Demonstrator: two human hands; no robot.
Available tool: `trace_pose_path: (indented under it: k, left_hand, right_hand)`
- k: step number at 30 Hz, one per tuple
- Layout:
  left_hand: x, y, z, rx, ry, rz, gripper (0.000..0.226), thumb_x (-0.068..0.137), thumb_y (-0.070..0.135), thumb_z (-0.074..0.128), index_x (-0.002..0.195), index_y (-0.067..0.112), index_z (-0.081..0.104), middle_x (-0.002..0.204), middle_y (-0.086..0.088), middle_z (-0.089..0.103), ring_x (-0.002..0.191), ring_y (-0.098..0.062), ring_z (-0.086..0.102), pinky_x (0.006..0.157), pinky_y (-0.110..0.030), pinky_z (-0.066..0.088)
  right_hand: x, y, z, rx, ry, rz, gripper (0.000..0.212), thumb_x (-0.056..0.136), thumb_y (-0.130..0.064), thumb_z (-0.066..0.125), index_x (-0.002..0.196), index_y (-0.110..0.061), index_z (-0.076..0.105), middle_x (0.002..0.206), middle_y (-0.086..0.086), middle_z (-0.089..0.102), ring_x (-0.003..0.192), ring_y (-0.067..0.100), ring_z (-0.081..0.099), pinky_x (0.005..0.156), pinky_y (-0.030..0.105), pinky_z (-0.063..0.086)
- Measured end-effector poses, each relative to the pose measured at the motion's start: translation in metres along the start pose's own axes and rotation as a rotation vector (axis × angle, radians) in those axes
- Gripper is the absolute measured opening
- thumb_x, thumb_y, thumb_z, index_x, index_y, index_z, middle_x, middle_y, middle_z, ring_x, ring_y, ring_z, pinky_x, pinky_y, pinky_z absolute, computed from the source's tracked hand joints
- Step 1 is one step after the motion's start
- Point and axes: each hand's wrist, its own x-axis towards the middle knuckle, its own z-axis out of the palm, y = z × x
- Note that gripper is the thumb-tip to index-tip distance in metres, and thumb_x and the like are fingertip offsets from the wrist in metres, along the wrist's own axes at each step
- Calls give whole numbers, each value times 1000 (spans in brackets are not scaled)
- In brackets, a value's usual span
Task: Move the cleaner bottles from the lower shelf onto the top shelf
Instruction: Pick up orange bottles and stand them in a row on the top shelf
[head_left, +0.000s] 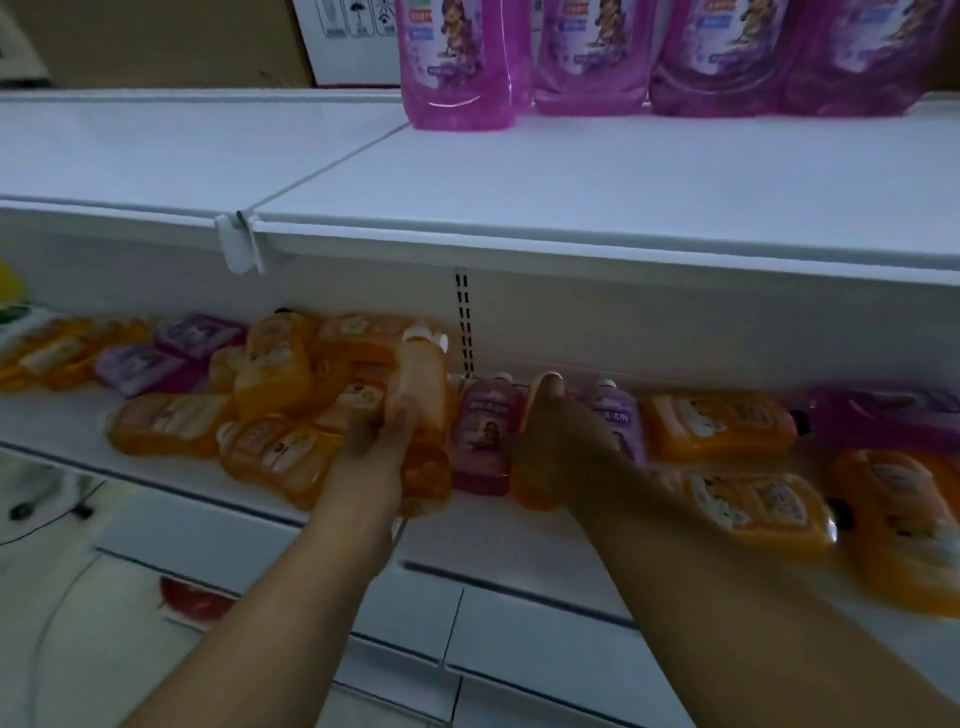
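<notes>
Orange bottle, left: the left hand (387, 434) gripped an orange cleaner bottle (423, 415) with a white cap, held cap-away just above the lower shelf (72, 415).
Orange bottle, right: the right hand (558, 441) was curled round a second orange bottle (530, 467), its cap pointing toward the back panel; most of the bottle was hidden by the hand.
Remaining stock: orange bottles lay flat in a loose heap (280, 415) left of the hands, with more orange ones at right (719, 428); a purple bottle (483, 436) lay between the two hands (labels blurred, unreadable).
Top shelf: the white top shelf (571, 192) carried four purple bottles (675, 57) standing upright along its rear right portion.
Surface: both shelves were white metal; a seam and a white clip (236, 244) marked the join between top-shelf sections.
Room: lighting was dim; a cardboard box (156, 41) stood behind the top shelf at left.
Open room: the front and left of the top shelf were bare, and its front lip overhung the lower shelf above the hands.
</notes>
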Motion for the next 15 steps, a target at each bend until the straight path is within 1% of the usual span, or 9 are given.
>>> trace_pose_path:
  k: [2,3,5,7,8,9,11,13,15]
  left_hand:
    - [-13,-3,-5,-157,-116,-38,37,95,54,55,89,18,59,71,-8,48,50,-18,46,43,-24,35]
    - [-18,-6,-9,-193,-146,-44,41,92,56,56,89,15,59,72,-10,47,53,-19,45,46,-25,34]
    - [-28,-8,-14,-245,-120,-27,49,84,56,61,102,11,65,87,-11,64,69,-25,62,57,-30,47]
    - [-34,-9,-21,-306,-111,-84,53,80,47,64,119,13,68,106,-9,74,88,-24,72,67,-34,57]
    - [-36,-8,-25,-335,-142,-120,53,77,43,68,121,13,70,108,-9,74,90,-23,73,66,-35,59]
    - [-39,-6,-29,-365,-183,-150,55,73,41,75,120,12,71,108,-10,74,90,-23,73,67,-36,60]
    - [-43,-5,-35,-435,-261,-203,79,52,38,96,122,11,70,112,-12,74,95,-25,73,73,-38,61]
    - [-49,-5,-42,-502,-329,-232,100,34,35,103,125,12,68,116,-13,72,99,-27,71,80,-41,59]
    - [-54,-6,-56,-572,-400,-263,101,32,31,103,125,14,67,111,-11,72,95,-26,71,78,-42,60]
  right_hand:
    - [1,0,-4,8,4,-49,55,79,-30,69,123,-10,42,105,10,57,83,31,58,66,33,43]
    - [-1,2,-8,54,5,-42,48,78,-30,71,115,-14,45,96,7,55,77,27,54,65,31,41]
    - [-4,10,-17,243,38,-8,31,81,-26,70,101,-17,48,80,2,50,67,20,49,63,27,41]
    - [-10,17,-28,550,88,12,17,81,-14,62,98,-11,61,73,5,57,63,20,56,61,27,48]
    - [-17,20,-35,700,86,28,24,77,-14,57,100,-13,66,79,11,65,68,24,64,62,30,55]
    - [-25,23,-41,823,73,30,31,74,-16,54,101,-19,70,87,10,72,72,24,70,59,31,58]
    - [-49,23,-50,1053,-1,-5,35,78,-15,53,96,-34,75,86,-6,77,71,14,74,55,28,58]
    - [-71,22,-49,1339,-189,-57,35,84,-11,52,100,-29,78,95,0,78,85,19,75,68,37,60]
    - [-91,14,-40,1597,-304,-53,39,87,-5,47,85,-25,80,87,2,77,82,17,75,69,36,60]
